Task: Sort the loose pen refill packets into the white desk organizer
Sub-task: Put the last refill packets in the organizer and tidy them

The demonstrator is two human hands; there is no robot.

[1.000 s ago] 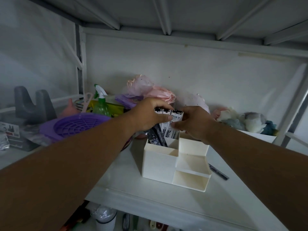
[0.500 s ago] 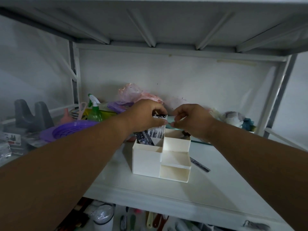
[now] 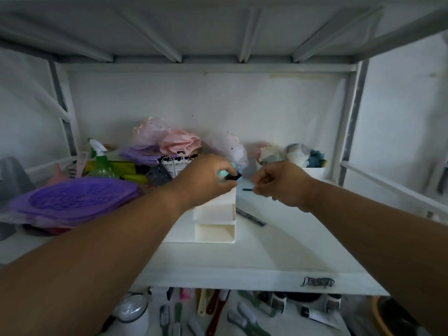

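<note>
1. The white desk organizer (image 3: 215, 221) is seen standing on the white shelf (image 3: 278, 251), its stepped front trays facing the camera and its rear part hidden behind the left forearm
2. The left hand (image 3: 206, 178) is held over the organizer's back right corner, fingers curled; a small black piece (image 3: 233, 176) is pinched at the fingertips, with something pale teal (image 3: 221, 172) showing just beside it. What exactly these are cannot be told through the blur
3. The right hand (image 3: 278, 183) is held to the right of the organizer, apart from it, fingers curled and pinching a thin dark stick (image 3: 247, 189) whose free end points left toward the other hand
4. Several pen refill packets (image 3: 177, 163) are seen upright behind the left wrist, their printed white tops showing; which compartment they stand in is hidden by the arm
5. One dark packet (image 3: 251, 217) is left lying flat on the shelf just beside the organizer's right wall
6. A purple basket (image 3: 72, 197) and a green spray bottle (image 3: 103, 161) are placed at the left, pink and lilac bags (image 3: 169, 141) are piled at the back, and a white bin (image 3: 312, 172) of soft items is set at the right rear
7. Toothbrushes (image 3: 218, 311) are scattered on the lower level
</note>
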